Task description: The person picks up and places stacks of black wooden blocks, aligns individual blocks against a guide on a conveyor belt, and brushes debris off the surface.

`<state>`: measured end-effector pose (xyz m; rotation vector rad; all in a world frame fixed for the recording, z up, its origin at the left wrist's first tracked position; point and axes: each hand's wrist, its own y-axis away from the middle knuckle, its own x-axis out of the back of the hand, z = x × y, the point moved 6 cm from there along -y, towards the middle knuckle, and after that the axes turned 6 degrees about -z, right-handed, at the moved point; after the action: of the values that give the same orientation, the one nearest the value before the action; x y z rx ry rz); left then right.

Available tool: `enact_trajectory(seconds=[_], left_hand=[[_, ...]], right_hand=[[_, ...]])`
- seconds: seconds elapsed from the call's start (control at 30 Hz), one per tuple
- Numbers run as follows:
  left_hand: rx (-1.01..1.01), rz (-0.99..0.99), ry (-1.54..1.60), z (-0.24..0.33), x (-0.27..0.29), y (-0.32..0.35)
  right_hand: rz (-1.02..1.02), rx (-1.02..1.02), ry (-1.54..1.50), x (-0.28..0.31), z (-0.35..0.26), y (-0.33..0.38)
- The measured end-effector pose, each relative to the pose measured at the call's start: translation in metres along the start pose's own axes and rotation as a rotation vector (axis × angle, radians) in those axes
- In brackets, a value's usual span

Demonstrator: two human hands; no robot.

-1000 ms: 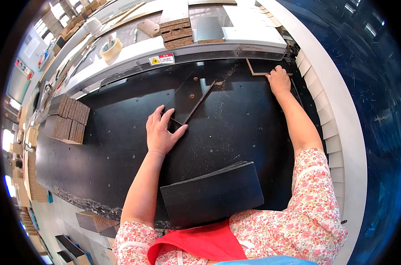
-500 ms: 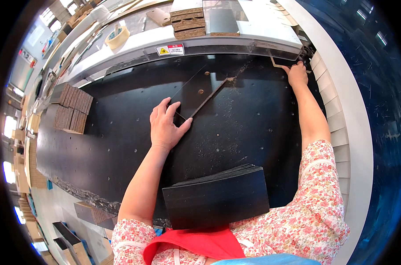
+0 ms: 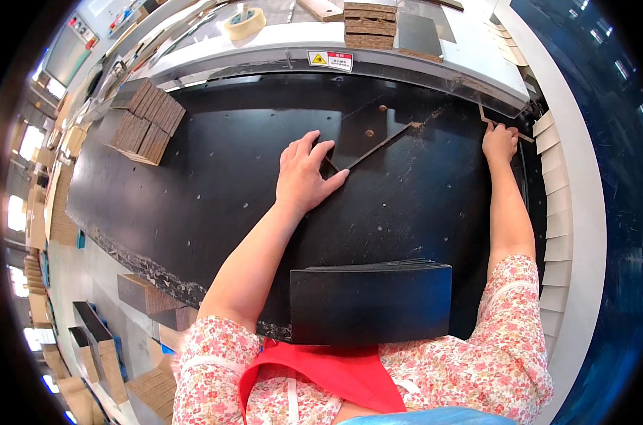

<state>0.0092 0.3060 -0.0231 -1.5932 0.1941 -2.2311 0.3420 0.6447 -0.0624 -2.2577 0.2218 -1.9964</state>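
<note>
My left hand (image 3: 306, 173) rests with fingers spread at the near corner of a flat dark panel (image 3: 357, 142) on the black worktable (image 3: 236, 163). Its thumb touches the corner; the panel's brown edge runs away to the right. At the far right, my right hand (image 3: 501, 144) is closed on a thin pale-edged piece (image 3: 482, 113) beside the machine's clear guard. What lies under the fingers is partly hidden. Close to my body, a stack of black panels (image 3: 371, 301) lies on the table's near edge.
Small blocks of cut board (image 3: 148, 120) stand on the table at left. Behind the guard (image 3: 420, 81) are a tape roll (image 3: 245, 25) and stacked brown boards (image 3: 370, 25). Overlapping pale flaps (image 3: 555, 212) line the right side. More boards (image 3: 102, 347) stand on the floor at left.
The whole view has swung, so the scene sits further right and higher. My left hand stays at the panel's corner, and my right hand keeps its place by the guard.
</note>
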Motion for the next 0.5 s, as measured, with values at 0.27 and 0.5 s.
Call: enact_trajectory(seconds=[0.27,0.5], left_hand=[[0.025,0.0,-0.02,-0.0035,0.0,0.0018],[0.041,-0.015,-0.022,-0.0051,-0.0001,0.0027]], right_hand=[[-0.078,0.002,-0.025,-0.0025,-0.0048,-0.0031],[-0.059,0.018,-0.03,0.0012,-0.0097,0.0017]])
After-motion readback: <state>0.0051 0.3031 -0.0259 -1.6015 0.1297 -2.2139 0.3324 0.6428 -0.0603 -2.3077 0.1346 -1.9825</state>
